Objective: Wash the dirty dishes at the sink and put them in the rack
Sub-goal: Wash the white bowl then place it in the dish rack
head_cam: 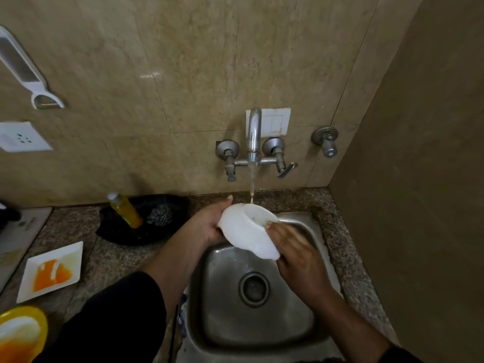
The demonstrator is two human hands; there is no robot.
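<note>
Water from the tap (pixel 254 132) hits the tilted white bowl (pixel 248 233); my left hand (pixel 209 224) grips its base under the tap, right hand (pixel 293 247) rubs its rim to rinse it.

head cam: single view | worn on the person's head, faces forward and down | close over steel sink (pixel 225 297) | tap (pixel 254 134) and tiled wall (pixel 183 61) ahead | wide-angle, edges bowed

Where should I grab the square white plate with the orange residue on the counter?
Take the square white plate by its bare right edge, coming in with the left hand from the sink side. It lies flat, and that edge looks clean and nearest; the orange residue sits nearer the middle and left.
</note>
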